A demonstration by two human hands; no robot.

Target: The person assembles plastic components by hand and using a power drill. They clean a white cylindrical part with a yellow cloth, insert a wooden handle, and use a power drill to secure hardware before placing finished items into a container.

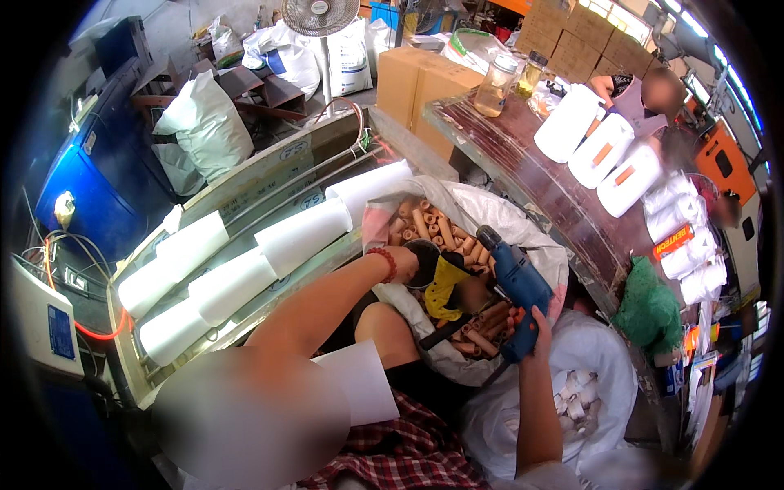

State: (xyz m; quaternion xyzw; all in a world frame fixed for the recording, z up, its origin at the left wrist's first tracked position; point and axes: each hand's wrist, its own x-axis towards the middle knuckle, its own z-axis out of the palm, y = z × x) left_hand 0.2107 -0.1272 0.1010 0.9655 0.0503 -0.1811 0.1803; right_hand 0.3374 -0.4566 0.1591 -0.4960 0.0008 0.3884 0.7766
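In my right hand [535,327], at the right rim of a white sack [543,233], is a blue power drill [523,278], its black chuck pointing up and left. My left hand [402,265], with a red beaded bracelet at the wrist, reaches over the sack's left side. Its fingers bend at a dark round cup-like thing [423,260], partly hidden. Many brown cardboard tubes [445,231] fill the sack. Among them lies a yellow and black cloth-like piece [443,287]. A white roll [359,382] is close to my lap, below my left forearm.
Rows of white rolls [302,237] lie on a metal rack at left. A dark red table [523,155] with jars and more white rolls runs along the right, where a co-worker [637,106] stands. A bag of white scraps [600,359] sits near my right arm.
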